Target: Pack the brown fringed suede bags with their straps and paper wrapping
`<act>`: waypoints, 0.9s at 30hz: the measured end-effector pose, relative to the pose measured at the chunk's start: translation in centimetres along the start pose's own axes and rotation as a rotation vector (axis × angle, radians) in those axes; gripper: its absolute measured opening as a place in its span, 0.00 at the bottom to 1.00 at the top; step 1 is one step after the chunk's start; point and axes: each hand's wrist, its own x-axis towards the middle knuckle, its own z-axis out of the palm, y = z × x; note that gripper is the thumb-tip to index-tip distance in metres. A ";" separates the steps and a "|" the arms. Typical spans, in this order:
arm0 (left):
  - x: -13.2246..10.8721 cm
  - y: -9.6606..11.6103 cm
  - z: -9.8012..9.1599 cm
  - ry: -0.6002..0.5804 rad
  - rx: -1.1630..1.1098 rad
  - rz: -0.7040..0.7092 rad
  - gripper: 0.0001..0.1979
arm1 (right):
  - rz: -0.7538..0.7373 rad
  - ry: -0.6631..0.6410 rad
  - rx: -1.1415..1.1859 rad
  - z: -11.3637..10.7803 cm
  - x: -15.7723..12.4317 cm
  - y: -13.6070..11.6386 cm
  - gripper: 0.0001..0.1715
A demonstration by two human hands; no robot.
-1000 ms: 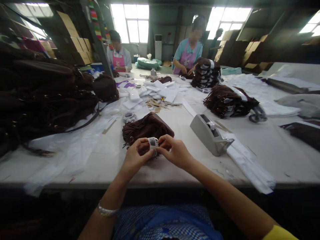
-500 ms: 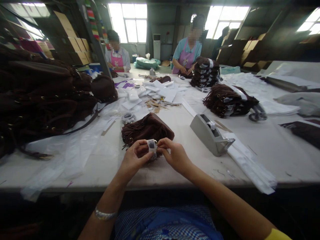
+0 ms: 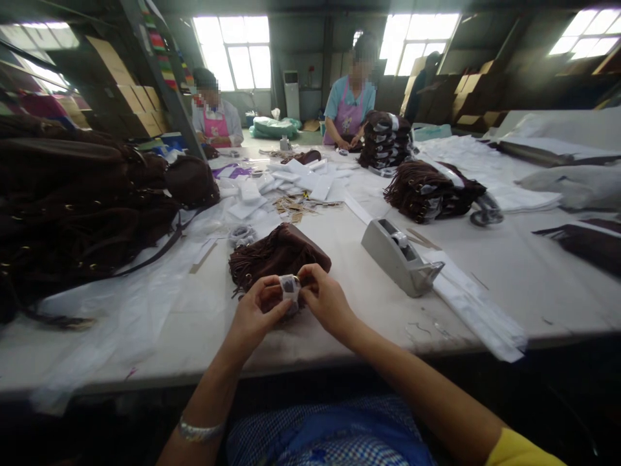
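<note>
A brown fringed bag lies on the table in front of me, its tassels toward the left. At its near side, a small piece wrapped in whitish plastic is pinched between the thumb and fingers of my left hand. A gold-coloured ring shows at its right edge. My right hand has its thumb and fingertips closed at that ring; the fingertips partly hide it. Both hands are close together, just above the table's front part.
A grey tape dispenser stands right of the bag, beside folded white sheets. Brown bags pile up at left; bundled fringed bags lie at back right. White packets litter the middle. Two people work across the table.
The view has shifted slightly, so the scene sits a little farther left. Both hands keep their grip at the wrapped piece and ring, with hardly any movement.
</note>
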 end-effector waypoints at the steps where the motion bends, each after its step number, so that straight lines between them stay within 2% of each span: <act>1: -0.1 -0.1 0.1 -0.003 0.010 0.005 0.23 | -0.008 0.017 -0.021 0.0 0.1 0.0 0.14; 4: -0.4 -0.2 0.2 0.020 0.021 0.029 0.22 | -0.024 0.013 -0.028 0.0 0.4 -0.3 0.10; 7: -0.6 -0.3 0.2 0.068 0.013 0.037 0.22 | 0.020 -0.064 0.106 -0.2 0.3 -0.5 0.08; 11: -0.5 -0.8 0.1 0.120 -0.017 0.031 0.22 | 0.146 -0.159 0.271 -0.3 -0.5 -0.1 0.14; 15: -0.7 -1.3 0.4 0.170 -0.014 0.075 0.22 | 0.145 -0.233 0.282 -0.7 -1.4 -0.2 0.16; 18: -1.8 -1.2 0.4 0.159 0.017 0.081 0.21 | 0.023 -0.302 0.105 -2.0 -0.7 -0.9 0.15; 22: -4.4 -0.6 -0.3 0.205 0.038 0.079 0.22 | -0.275 -0.023 -0.377 -4.7 2.9 -0.3 0.14; 24: -6.1 -0.6 -1.0 0.302 -0.012 0.033 0.27 | -0.353 0.000 -0.525 -5.6 5.0 1.2 0.19; 27: -8.6 -1.1 -1.7 0.574 -0.082 -0.097 0.32 | -0.331 -0.148 -0.602 -5.9 6.6 3.9 0.28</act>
